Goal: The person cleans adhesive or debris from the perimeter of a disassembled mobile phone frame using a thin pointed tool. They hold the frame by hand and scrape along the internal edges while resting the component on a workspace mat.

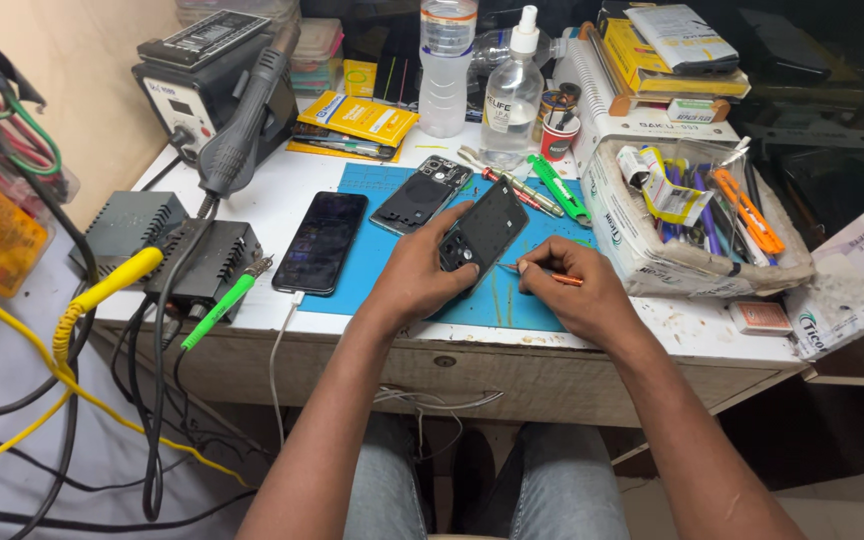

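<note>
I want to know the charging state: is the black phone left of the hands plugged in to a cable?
Plugged in, it seems: a white cable meets the bottom edge of the black phone and hangs over the table edge.

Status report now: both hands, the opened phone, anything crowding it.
Left hand grips black opened phone body, tilted over blue work mat. Right hand holds thin orange-handled tool at its edge. Black phone back panel lies close behind.
</note>
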